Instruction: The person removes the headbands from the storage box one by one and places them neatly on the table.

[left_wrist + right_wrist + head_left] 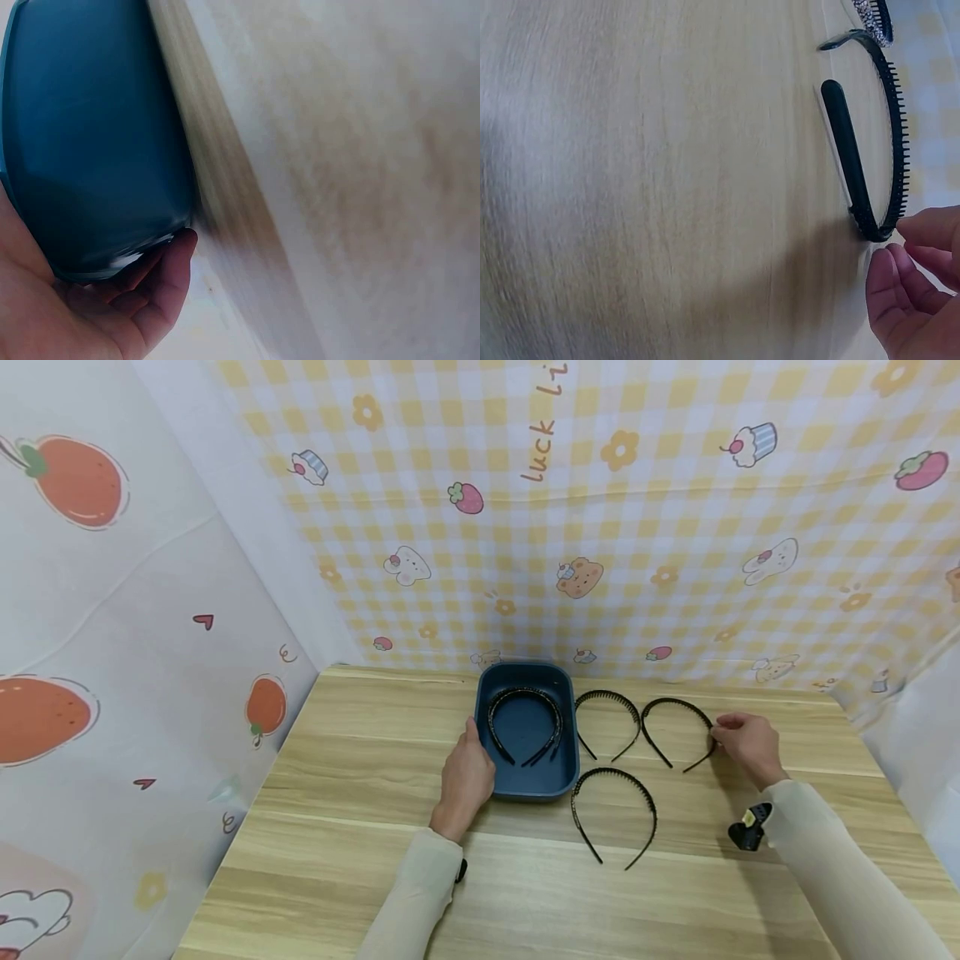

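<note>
In the head view my left hand (pixel 467 767) grips the left side of a dark blue plastic box (pixel 525 792). The left wrist view shows fingers (pixel 171 277) curled around the box's lower edge. Inside the box lie black headbands (pixel 527 691), overlapping one another. My right hand (pixel 750 745) is at the right side of a black toothed headband (pixel 675 701) on the table. In the right wrist view its fingertips (pixel 901 223) pinch that headband (pixel 897 135) at the bend.
Another toothed headband (pixel 609 694) lies between the box and the right-hand one. A third headband (pixel 619 772), with a glittery side, lies nearer the front. The wooden table (pixel 360 810) meets a yellow checked cloth (pixel 480 577) at the back.
</note>
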Demonstrator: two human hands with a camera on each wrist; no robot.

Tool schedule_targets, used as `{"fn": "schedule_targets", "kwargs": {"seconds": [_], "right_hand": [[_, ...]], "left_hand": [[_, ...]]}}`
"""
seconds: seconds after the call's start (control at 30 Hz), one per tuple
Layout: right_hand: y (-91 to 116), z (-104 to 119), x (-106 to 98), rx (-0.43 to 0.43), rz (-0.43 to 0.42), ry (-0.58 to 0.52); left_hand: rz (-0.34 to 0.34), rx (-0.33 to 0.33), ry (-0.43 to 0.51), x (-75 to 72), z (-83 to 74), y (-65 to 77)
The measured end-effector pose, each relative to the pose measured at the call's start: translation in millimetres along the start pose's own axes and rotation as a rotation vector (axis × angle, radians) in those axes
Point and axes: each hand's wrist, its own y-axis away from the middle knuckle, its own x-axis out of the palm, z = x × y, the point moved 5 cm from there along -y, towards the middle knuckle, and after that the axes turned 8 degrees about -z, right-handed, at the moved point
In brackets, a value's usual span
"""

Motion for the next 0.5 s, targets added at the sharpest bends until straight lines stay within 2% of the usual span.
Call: {"fn": "schedule_targets", "kwargs": {"seconds": [0.3, 0.5], "right_hand": [[4, 21, -1, -0.059, -0.073, -0.012], [5, 41, 8, -0.058, -0.058, -0.041]], "left_hand": [[0.000, -0.001, -0.010, 0.1, 0.4, -0.1], [-0.002, 0.003, -0.008, 0.6, 1.3, -0.3]]}}
